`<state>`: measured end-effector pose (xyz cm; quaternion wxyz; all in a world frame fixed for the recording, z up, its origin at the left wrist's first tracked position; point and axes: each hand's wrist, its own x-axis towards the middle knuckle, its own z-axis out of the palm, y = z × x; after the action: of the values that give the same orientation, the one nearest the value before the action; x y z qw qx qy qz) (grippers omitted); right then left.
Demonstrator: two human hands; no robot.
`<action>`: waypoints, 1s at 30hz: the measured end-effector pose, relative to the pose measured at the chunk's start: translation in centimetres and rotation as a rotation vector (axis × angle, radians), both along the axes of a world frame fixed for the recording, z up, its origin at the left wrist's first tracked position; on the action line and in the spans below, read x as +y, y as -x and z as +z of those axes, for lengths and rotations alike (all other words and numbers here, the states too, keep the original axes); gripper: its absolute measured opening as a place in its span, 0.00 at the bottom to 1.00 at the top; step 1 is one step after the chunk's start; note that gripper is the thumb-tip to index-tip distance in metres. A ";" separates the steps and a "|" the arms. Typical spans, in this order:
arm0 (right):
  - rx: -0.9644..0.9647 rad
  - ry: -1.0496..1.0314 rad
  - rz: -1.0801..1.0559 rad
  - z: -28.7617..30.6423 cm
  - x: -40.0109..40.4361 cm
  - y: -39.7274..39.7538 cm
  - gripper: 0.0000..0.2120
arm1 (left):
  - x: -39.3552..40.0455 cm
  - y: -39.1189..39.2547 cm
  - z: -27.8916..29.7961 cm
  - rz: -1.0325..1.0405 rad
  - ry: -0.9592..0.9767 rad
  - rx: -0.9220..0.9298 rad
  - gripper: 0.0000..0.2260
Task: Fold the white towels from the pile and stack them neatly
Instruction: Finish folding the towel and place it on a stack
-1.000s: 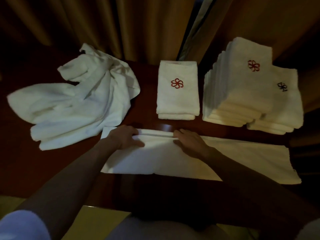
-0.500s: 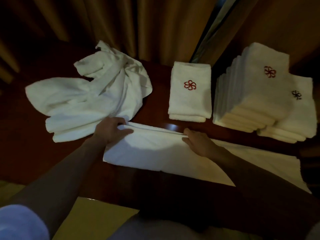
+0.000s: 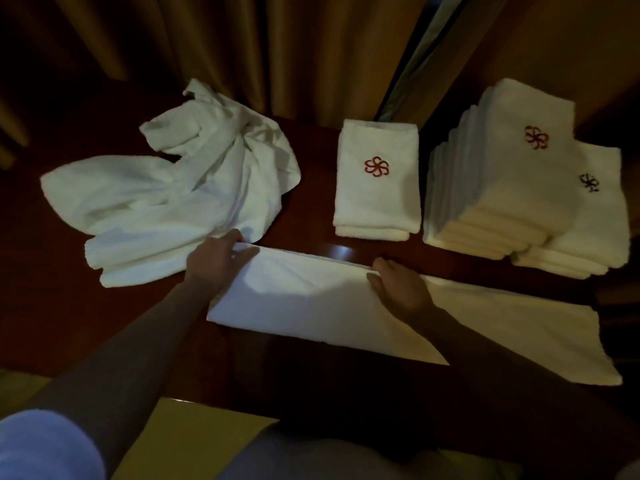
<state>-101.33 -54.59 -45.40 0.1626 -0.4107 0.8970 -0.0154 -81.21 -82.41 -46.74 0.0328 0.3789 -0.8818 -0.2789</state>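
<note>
A long white towel, folded lengthwise, lies across the near part of the dark wooden table. My left hand grips its far left corner, fingers curled over the folded edge. My right hand rests on the far edge near the towel's middle, fingers curled on the fold. A crumpled pile of white towels lies at the far left. A small folded stack with a red flower emblem sits behind the towel.
Two taller stacks of folded towels stand at the right: one with a red emblem, a lower one with a dark emblem. Brown curtains hang behind the table. The table's near edge runs just below the towel.
My left hand has slid left along the folded edge to the towel's corner. My right hand has stayed near the middle. The view has shifted a little.
</note>
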 end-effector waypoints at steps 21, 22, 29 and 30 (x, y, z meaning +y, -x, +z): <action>-0.046 0.005 -0.131 0.2 11.5 7.2 0.14 | 7.9 5.0 1.6 -0.050 0.546 -0.199 0.14; -0.053 0.009 -0.134 0.0 12.0 7.4 0.14 | 9.7 5.9 1.6 -0.124 0.548 -0.104 0.14; -0.102 0.086 -0.036 -0.5 13.8 8.8 0.14 | 24.4 12.4 0.8 -0.480 0.380 -0.140 0.22; -0.097 0.080 -0.028 -0.3 14.8 9.5 0.14 | 25.0 12.4 0.6 -0.455 0.387 -0.178 0.23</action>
<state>-110.81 -39.74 -45.75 0.1892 -0.4029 0.8925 -0.0736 -93.66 -57.46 -46.16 -0.0362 0.1816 -0.9801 -0.0715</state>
